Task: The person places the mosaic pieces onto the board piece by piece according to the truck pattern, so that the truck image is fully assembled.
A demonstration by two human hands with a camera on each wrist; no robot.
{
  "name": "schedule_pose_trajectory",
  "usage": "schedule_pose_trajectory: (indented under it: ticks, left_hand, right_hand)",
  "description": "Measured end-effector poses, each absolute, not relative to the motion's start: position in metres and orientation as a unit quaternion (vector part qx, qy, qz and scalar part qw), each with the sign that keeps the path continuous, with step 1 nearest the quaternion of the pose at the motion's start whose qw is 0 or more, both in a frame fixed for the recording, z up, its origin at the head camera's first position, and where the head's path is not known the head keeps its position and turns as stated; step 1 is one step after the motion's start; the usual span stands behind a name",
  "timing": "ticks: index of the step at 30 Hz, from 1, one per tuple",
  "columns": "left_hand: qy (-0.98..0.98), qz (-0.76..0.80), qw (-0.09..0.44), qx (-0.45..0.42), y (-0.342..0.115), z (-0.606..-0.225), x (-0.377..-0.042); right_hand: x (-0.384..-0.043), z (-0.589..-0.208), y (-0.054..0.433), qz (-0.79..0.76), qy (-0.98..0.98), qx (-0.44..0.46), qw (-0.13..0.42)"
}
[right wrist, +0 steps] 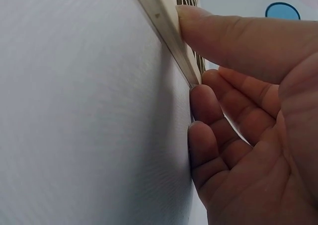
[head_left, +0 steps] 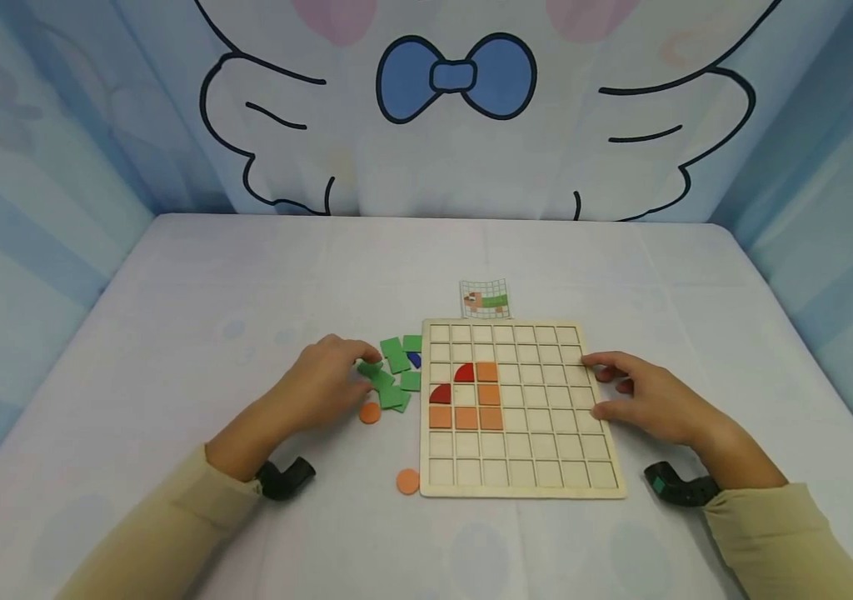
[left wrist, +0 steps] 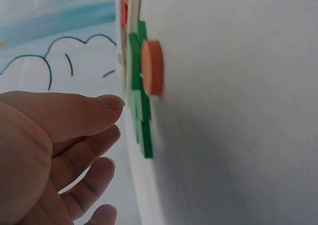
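My left hand [head_left: 325, 379] is above a loose pile of green square tiles [head_left: 394, 357], thumb and fingers apart. In the left wrist view nothing shows between the left thumb [left wrist: 84, 113] and fingers, and the green tiles [left wrist: 144, 106] lie just beyond the fingertips. My right hand [head_left: 651, 396] rests its thumb and index fingertip on the right edge of a wooden grid board [head_left: 539, 425]; its other fingers bend beside the edge. In the board's left part sit several orange squares [head_left: 466, 417] and two red quarter-round tiles [head_left: 464, 372].
One orange disc [head_left: 370, 413] lies beside the green pile and another orange disc [head_left: 407, 481] near the board's lower left corner. A dark blue piece [head_left: 415, 359] shows among the green tiles. A small printed pattern card [head_left: 485, 299] lies behind the board on the white tablecloth [head_left: 284, 275].
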State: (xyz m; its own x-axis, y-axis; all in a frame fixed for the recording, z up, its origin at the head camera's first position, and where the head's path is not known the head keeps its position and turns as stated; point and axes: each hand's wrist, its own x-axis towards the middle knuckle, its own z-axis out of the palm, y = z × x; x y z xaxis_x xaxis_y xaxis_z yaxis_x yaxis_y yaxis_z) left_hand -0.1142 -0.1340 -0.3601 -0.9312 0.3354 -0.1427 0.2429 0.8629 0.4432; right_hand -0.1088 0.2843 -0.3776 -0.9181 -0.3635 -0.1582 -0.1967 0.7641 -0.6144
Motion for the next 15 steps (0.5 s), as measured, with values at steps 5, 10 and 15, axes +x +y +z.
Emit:
schedule_pose_trajectory:
  ticks: [5, 10, 15]
  left_hand:
    - [0.962, 0.197, 0.106, 0.158, -0.14, -0.365, -0.123]
    - [0.96, 0.198, 0.11, 0.164, -0.143, -0.368, -0.131]
    - [0.959, 0.195, 0.109, 0.172, -0.145, -0.369, -0.136]
  right_hand:
    - [-0.109, -0.378, 0.283, -0.306, 0.93, -0.147, 0.137]
    - [-0.109, -0.378, 0.283, -0.309, 0.93, -0.144, 0.139]
    - [-0.109, -0.378, 0.284, -0.31, 0.93, -0.144, 0.138]
